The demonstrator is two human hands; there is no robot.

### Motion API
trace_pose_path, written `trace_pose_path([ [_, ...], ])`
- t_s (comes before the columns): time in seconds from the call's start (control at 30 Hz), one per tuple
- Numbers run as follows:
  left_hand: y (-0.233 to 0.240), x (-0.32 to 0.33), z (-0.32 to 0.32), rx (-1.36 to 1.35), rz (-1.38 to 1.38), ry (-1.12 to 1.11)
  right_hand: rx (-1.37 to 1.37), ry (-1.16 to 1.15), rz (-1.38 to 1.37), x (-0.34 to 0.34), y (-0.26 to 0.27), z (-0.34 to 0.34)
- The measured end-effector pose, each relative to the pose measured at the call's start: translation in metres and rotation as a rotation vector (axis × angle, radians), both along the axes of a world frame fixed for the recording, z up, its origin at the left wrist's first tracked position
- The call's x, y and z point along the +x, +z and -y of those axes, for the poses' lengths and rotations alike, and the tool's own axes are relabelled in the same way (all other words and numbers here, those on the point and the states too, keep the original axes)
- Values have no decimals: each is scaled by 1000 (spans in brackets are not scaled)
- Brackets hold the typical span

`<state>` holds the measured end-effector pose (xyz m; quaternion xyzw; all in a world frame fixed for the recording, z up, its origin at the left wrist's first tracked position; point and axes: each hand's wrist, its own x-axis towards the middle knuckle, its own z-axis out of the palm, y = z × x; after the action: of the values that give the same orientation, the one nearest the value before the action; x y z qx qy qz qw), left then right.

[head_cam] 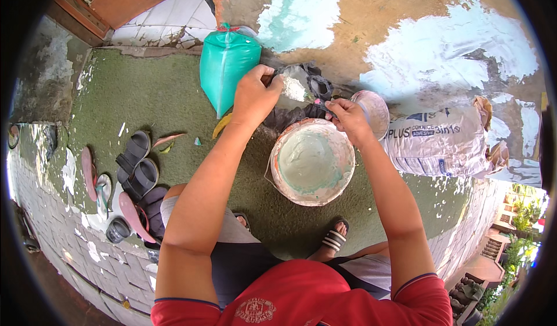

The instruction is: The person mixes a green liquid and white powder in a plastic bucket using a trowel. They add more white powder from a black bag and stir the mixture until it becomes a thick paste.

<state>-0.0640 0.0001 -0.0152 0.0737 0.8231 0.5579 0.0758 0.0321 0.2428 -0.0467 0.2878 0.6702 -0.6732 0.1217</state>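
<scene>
My left hand pinches the rim of a dark plastic bag, which lies open against the foot of the wall. White powder shows inside the bag. In my right hand is the dark and pink handle of what looks like a putty knife; its blade points left toward the powder and is hard to make out. Just below both hands stands a round bucket holding pale grey-green paste, its rim crusted with dried material. A smaller whitish tub is beside my right wrist.
A tied green plastic bag stands left of my left hand. A paper sack of cornice adhesive lies at right. Patches of white filler cover the wall. Sandals are scattered on the green carpet at left.
</scene>
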Motion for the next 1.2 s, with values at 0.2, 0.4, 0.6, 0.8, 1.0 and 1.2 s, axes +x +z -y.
trace_pose_path([
  [0.2, -1, -2, -1, 53, -11, 49, -31, -13, -42, 4, 13, -3],
  [0.4, -8, -8, 3, 59, 20, 68, -71, -10, -49, 16, 33, -5],
  [0.6, -10, -9, 3, 99, 19, 64, -101, -12, -41, 23, 38, -5],
  [0.8, -10, -9, 1, 77, 17, 53, -89, -10, -58, 24, 31, -6],
  [1.0, -7, -8, 1, 88, 15, 66, -101, -20, -44, 31, 42, -5],
  [1.2, -10, -11, 1, 87, 33, 47, -44, 25, -30, 57, 64, -16],
])
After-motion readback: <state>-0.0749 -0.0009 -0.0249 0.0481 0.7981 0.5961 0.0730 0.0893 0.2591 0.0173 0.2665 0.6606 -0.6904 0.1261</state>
